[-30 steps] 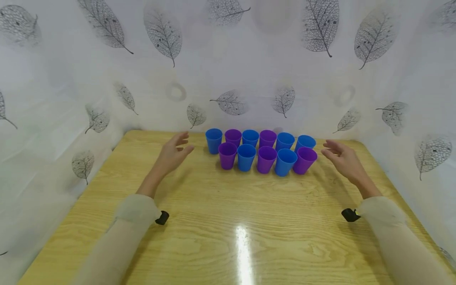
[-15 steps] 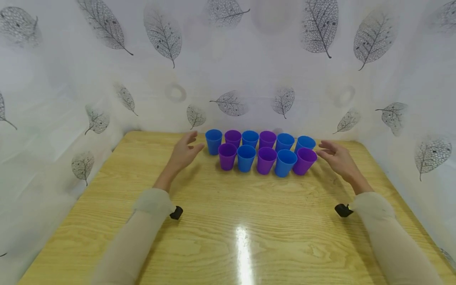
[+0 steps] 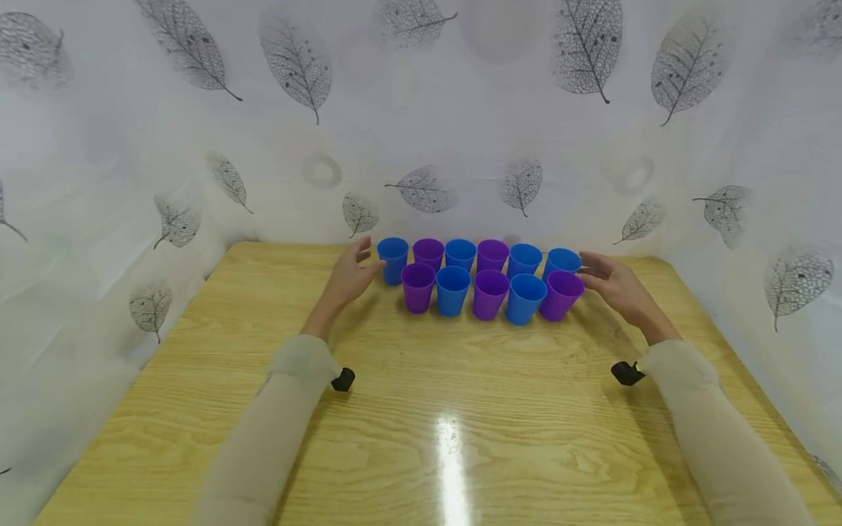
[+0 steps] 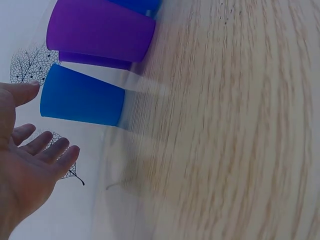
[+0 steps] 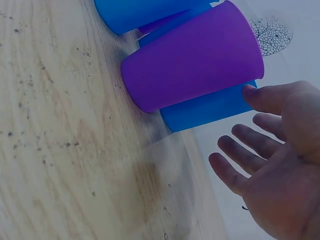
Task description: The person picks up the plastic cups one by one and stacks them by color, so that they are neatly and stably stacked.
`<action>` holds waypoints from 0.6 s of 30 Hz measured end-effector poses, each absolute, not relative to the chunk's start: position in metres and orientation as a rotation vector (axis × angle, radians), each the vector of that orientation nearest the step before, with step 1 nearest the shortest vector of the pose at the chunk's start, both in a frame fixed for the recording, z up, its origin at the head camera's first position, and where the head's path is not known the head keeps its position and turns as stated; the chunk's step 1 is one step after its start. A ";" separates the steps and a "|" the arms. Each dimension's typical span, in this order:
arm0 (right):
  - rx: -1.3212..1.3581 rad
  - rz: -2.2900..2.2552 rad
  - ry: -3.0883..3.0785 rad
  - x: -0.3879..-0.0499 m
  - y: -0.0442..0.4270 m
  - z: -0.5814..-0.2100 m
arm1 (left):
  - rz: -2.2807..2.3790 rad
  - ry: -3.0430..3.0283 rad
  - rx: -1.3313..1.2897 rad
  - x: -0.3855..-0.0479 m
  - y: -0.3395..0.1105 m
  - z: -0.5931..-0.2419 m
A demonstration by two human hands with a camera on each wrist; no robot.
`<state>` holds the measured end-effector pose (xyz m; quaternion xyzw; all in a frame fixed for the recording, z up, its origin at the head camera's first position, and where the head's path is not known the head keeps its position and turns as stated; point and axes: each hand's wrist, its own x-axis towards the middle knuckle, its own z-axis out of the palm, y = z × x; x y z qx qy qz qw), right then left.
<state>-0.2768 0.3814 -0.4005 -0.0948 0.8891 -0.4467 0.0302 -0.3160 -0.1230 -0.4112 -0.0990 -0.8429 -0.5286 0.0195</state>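
Note:
Blue and purple cups stand upright in two rows at the far side of the table. Just left of the blue cup (image 3: pixel 393 263) that ends the back row is my left hand (image 3: pixel 350 277), its fingers apart and holding nothing. In the left wrist view the thumb lies near the rim of that blue cup (image 4: pixel 82 97). My right hand (image 3: pixel 618 291) is at the other end, beside the right blue cup (image 3: pixel 561 261) and the front purple cup (image 3: pixel 560 298). Its thumb is close to their rims in the right wrist view; whether it touches I cannot tell.
More cups sit between the two ends, among them a front purple cup (image 3: pixel 418 289) and a front blue cup (image 3: pixel 525 301). A wood-grain table (image 3: pixel 395 409) bears them. Behind hangs a pale cloth (image 3: pixel 460 95) with leaf prints.
My left hand has moved right and slightly forward to the left end cup. The right hand has come left, closer to the right end cups. The cups have stayed put.

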 end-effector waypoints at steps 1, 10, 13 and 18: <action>-0.290 -1.373 2.740 -0.278 0.382 -0.400 | -1.642 -2.620 -0.307 -0.317 -0.122 -0.412; -0.283 -1.364 2.696 -0.286 0.381 -0.399 | -1.704 -2.613 -0.306 -0.322 -0.114 -0.411; -0.288 -1.375 2.681 -0.285 0.379 -0.397 | -1.719 -2.618 -0.310 -0.324 -0.112 -0.412; -0.285 -1.414 2.624 -0.284 0.379 -0.396 | -1.702 -2.646 -0.318 -0.329 -0.108 -0.415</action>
